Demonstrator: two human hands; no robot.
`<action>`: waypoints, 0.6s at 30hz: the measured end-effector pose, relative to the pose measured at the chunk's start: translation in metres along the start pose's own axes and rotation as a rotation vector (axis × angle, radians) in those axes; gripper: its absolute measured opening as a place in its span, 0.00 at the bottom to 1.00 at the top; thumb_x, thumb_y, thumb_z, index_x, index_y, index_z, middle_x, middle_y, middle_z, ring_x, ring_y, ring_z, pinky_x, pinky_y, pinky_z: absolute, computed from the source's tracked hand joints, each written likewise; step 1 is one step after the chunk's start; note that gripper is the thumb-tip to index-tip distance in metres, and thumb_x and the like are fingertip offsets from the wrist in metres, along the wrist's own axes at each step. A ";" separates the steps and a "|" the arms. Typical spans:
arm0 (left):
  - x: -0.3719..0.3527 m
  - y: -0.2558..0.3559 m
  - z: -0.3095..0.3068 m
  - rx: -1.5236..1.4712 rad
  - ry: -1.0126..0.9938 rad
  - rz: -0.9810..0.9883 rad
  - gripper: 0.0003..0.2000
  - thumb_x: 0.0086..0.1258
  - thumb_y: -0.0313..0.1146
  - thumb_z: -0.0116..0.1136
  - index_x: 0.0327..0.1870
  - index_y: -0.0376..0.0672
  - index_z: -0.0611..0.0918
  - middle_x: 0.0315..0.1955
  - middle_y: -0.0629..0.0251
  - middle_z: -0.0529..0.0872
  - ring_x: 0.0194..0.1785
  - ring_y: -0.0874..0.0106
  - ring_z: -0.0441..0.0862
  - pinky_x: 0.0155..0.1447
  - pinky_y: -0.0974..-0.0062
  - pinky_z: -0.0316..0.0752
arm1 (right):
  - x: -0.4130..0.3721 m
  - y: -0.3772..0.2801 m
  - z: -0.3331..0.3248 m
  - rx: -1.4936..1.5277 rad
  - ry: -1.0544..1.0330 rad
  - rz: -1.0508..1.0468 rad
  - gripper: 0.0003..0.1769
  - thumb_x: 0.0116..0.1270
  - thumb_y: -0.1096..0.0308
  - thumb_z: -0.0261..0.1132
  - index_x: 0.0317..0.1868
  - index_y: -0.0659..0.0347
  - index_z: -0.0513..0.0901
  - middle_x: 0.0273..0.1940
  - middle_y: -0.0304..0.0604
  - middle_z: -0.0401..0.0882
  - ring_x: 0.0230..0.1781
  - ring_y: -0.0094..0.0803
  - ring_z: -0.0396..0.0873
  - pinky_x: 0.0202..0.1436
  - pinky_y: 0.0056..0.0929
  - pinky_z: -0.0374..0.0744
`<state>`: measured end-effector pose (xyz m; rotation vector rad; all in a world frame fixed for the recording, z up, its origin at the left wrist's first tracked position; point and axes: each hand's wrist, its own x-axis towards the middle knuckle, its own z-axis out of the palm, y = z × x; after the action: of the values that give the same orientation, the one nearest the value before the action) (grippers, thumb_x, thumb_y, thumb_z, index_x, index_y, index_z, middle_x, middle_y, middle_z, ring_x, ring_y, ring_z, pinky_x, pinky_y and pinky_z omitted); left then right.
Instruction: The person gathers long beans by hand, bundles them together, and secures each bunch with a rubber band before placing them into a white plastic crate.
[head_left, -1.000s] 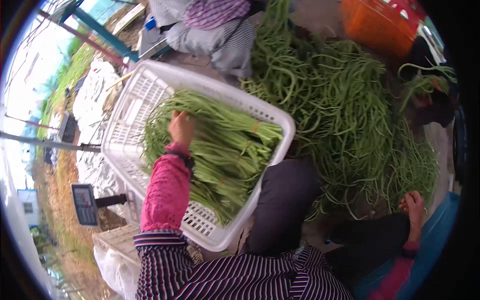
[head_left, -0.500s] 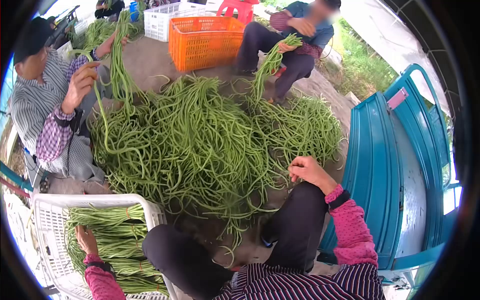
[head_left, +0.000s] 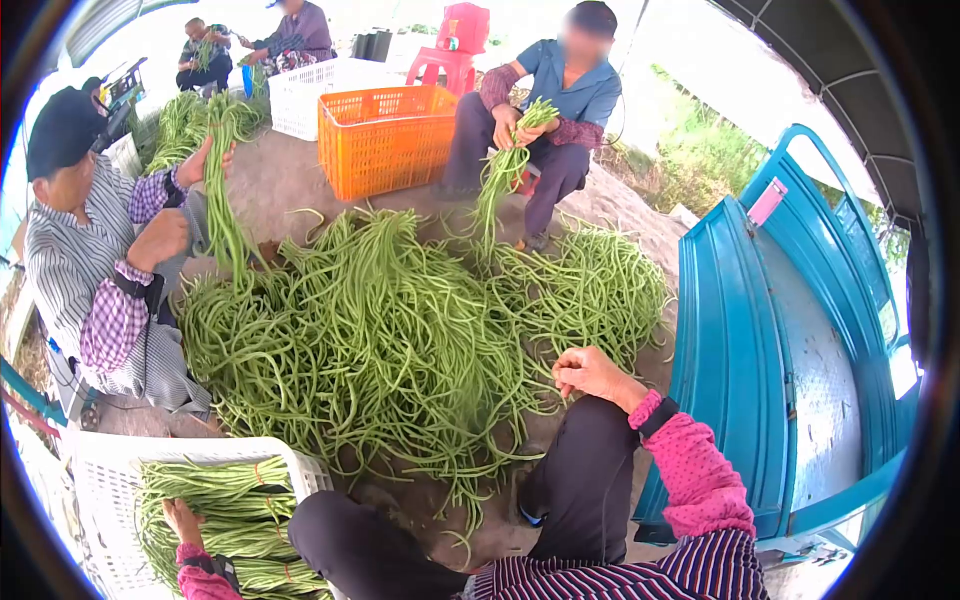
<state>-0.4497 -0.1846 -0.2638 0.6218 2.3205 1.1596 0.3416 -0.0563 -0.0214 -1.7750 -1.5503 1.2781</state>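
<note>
The left hand (head_left: 183, 520) lies on tied green long-bean bundles (head_left: 245, 495) in a white slatted plastic crate (head_left: 105, 450).
The bundles, at the person's lower left, look light, limp and easily bruised, and are best gripped at the banded middle. With the arm reaching down, whether the left fingers grip cannot be told. The right hand (head_left: 590, 373) sits on the raised knee, fingers curled together, beside the loose bean heap (head_left: 380, 330).
</note>
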 end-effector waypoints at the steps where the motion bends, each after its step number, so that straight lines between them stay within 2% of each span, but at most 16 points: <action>1: 0.000 -0.002 0.004 -0.085 0.062 0.041 0.14 0.67 0.34 0.43 0.48 0.34 0.70 0.44 0.52 0.73 0.23 0.63 0.77 0.18 0.72 0.76 | 0.003 0.002 -0.002 0.007 0.007 -0.015 0.08 0.63 0.72 0.59 0.35 0.70 0.79 0.27 0.41 0.81 0.23 0.25 0.80 0.29 0.24 0.78; 2: -0.001 -0.005 0.011 -0.169 0.124 0.082 0.12 0.68 0.34 0.43 0.46 0.36 0.70 0.43 0.53 0.73 0.18 0.64 0.76 0.18 0.73 0.75 | 0.005 0.003 -0.004 0.014 0.013 -0.029 0.07 0.63 0.73 0.59 0.35 0.70 0.79 0.28 0.42 0.81 0.23 0.25 0.80 0.29 0.24 0.78; 3: 0.035 -0.053 0.008 -0.084 0.045 0.177 0.12 0.69 0.35 0.42 0.47 0.37 0.70 0.40 0.55 0.74 0.17 0.66 0.75 0.17 0.74 0.73 | 0.008 0.001 -0.007 0.039 0.034 -0.019 0.07 0.63 0.74 0.58 0.37 0.71 0.78 0.28 0.43 0.81 0.23 0.25 0.81 0.28 0.23 0.79; 5: 0.056 -0.072 0.005 -0.106 -0.031 0.137 0.12 0.70 0.37 0.42 0.48 0.40 0.70 0.35 0.60 0.74 0.15 0.69 0.74 0.16 0.77 0.68 | 0.015 -0.011 -0.022 0.062 0.106 0.010 0.12 0.64 0.74 0.58 0.45 0.71 0.75 0.29 0.44 0.81 0.23 0.26 0.81 0.27 0.21 0.78; 7: 0.007 -0.015 0.002 -0.319 -0.024 -0.137 0.12 0.72 0.39 0.41 0.49 0.43 0.69 0.30 0.64 0.74 0.14 0.71 0.74 0.14 0.79 0.63 | 0.020 -0.041 -0.038 0.062 0.216 0.071 0.18 0.65 0.72 0.59 0.54 0.69 0.70 0.32 0.44 0.81 0.25 0.27 0.82 0.27 0.21 0.77; 10: -0.004 -0.001 0.004 -0.320 0.034 -0.220 0.12 0.73 0.42 0.42 0.49 0.46 0.68 0.26 0.67 0.72 0.14 0.73 0.75 0.14 0.81 0.58 | 0.044 -0.060 -0.072 0.161 0.347 0.084 0.28 0.64 0.70 0.60 0.63 0.67 0.64 0.34 0.43 0.81 0.27 0.28 0.83 0.27 0.21 0.76; 13: -0.003 -0.005 0.003 -0.370 0.008 -0.175 0.11 0.73 0.43 0.44 0.46 0.47 0.67 0.25 0.67 0.72 0.14 0.72 0.76 0.13 0.81 0.57 | 0.058 -0.089 -0.097 0.191 0.482 0.036 0.34 0.62 0.71 0.60 0.68 0.67 0.58 0.33 0.43 0.81 0.25 0.29 0.82 0.25 0.22 0.75; 18: 0.000 -0.006 0.002 -0.422 0.026 -0.220 0.09 0.70 0.43 0.45 0.43 0.50 0.66 0.25 0.66 0.73 0.14 0.70 0.76 0.13 0.80 0.56 | 0.088 -0.113 -0.133 0.140 0.574 -0.025 0.42 0.60 0.73 0.60 0.73 0.63 0.50 0.31 0.43 0.80 0.22 0.31 0.82 0.21 0.24 0.74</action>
<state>-0.4495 -0.1863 -0.2696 0.1937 2.0099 1.4904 0.3915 0.0863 0.1022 -1.8112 -1.1239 0.7440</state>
